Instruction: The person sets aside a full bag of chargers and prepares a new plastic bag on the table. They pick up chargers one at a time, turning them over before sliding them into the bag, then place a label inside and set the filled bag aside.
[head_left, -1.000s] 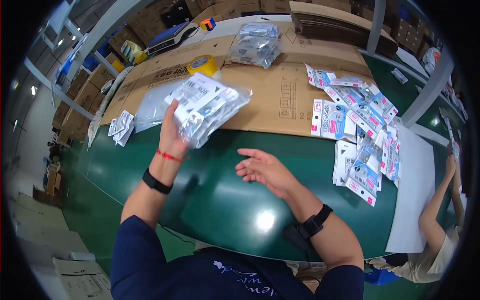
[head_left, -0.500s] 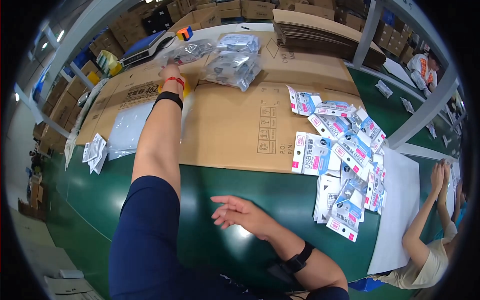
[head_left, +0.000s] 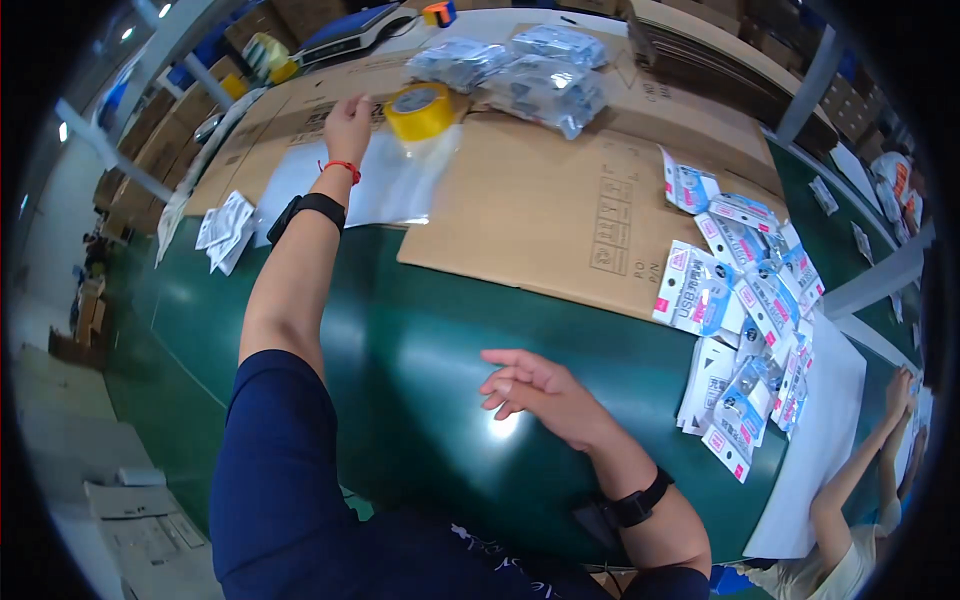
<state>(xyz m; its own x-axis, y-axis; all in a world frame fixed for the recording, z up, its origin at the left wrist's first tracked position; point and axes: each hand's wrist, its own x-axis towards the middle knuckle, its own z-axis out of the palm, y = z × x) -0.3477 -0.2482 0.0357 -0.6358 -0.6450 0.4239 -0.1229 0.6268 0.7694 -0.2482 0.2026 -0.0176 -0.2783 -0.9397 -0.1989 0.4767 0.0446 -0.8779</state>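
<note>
My left hand is stretched out over the cardboard sheet, beside a roll of yellow tape. Its fingers are partly seen and slightly blurred; they look loosely apart, with nothing visible in them. Beneath that hand and wrist lie flat clear plastic bags. Beyond the tape are clear bags of packed items, with another bulky clear bag to their right. Above the green table near me hovers my right hand, its fingers half bent and apart, holding nothing.
A pile of blue-and-white charger packages covers the right side. Folded white leaflets lie at left. The cardboard sheet spans the table's far part. Stacked cardboard and a metal post stand far right. Another person's arms are at right.
My left hand has drawn back from the far bagged items and moved left of the tape roll, which now shows fully. The whole view has shifted, and my right hand stays over the table.
</note>
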